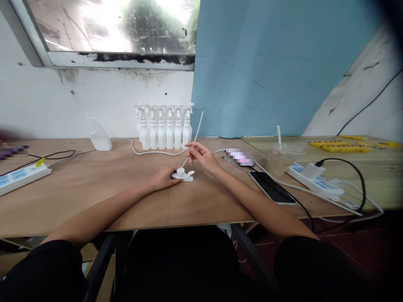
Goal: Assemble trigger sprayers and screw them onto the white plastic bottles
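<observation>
A white plastic spray-pump head (183, 174) and a thin white plastic dip tube (194, 137) are seen against the light brown plywood worktop (94, 188). A row of white plastic spray bottles (163, 128) is set before a white wall (63, 100) and a pale blue backdrop sheet (267, 63). A black-screened smartphone (272, 187), white power strips with blue markings (315, 180), and flat yellow plastic pieces with red marks (340, 146) are also shown.

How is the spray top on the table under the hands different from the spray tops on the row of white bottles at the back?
The spray head near the left hand lies loose on the table, with no bottle; the heads on the row of bottles sit upright on theirs. It stands alone, with the right hand holding a thin tube at it; the others stand together untouched. All are white.
</observation>
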{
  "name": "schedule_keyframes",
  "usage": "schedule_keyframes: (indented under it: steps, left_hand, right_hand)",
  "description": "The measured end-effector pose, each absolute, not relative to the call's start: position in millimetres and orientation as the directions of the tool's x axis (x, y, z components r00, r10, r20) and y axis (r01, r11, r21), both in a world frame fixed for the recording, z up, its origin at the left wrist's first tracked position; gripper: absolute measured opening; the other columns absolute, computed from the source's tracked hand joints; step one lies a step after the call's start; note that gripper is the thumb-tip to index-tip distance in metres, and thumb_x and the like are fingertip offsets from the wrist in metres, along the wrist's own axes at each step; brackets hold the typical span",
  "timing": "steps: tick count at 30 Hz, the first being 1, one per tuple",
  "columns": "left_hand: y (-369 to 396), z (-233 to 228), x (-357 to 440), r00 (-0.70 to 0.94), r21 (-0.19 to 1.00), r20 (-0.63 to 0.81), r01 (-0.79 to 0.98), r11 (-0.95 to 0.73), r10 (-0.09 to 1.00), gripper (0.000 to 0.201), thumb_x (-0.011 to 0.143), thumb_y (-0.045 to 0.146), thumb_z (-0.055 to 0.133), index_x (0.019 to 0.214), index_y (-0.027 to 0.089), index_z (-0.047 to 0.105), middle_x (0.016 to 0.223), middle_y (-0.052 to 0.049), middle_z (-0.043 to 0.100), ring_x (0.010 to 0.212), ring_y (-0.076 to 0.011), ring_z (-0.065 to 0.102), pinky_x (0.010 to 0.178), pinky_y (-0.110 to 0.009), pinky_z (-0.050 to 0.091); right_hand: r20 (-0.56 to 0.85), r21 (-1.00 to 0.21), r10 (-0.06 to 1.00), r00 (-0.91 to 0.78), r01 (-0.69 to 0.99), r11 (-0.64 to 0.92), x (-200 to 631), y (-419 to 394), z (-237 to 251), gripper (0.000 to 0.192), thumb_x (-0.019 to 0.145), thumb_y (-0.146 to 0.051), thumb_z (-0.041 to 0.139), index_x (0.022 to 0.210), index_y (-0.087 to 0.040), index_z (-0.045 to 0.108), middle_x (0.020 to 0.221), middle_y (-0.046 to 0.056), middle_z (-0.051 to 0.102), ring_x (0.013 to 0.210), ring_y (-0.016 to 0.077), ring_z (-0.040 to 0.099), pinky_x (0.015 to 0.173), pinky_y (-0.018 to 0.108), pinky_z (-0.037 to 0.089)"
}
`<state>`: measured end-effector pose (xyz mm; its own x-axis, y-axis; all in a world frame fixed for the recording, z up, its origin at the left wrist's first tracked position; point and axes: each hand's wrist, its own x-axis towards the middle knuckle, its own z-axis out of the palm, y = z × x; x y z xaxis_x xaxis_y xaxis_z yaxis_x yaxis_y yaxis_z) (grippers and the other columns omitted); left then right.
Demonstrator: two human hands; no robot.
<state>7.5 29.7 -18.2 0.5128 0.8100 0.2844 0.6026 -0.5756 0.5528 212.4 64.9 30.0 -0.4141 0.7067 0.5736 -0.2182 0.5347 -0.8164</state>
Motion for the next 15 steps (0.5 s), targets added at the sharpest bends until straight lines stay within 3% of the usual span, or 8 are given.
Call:
schedule_keyframes:
  steps: [15]
  left_hand:
    - [32.2, -19.2, 7.4, 0.514, 0.559, 0.284, 0.597, -0.575, 0.809, 0.033, 0.080, 0.038, 0.065, 0.107, 0.019, 0.064, 0.090, -0.003, 0.070, 0.076, -0.0186, 0.061, 0.066, -0.027, 0.042]
  right_hand:
    - [0.582, -0.804, 0.683, -0.441, -0.186, 0.564, 212.3, 65.4, 29.5, 0.029, 0.091, -0.042, 0.058, 0.111, -0.021, 0.061, 0.079, -0.001, 0.059, 0.058, 0.0098, 0.056, 0.056, 0.026, 0.049]
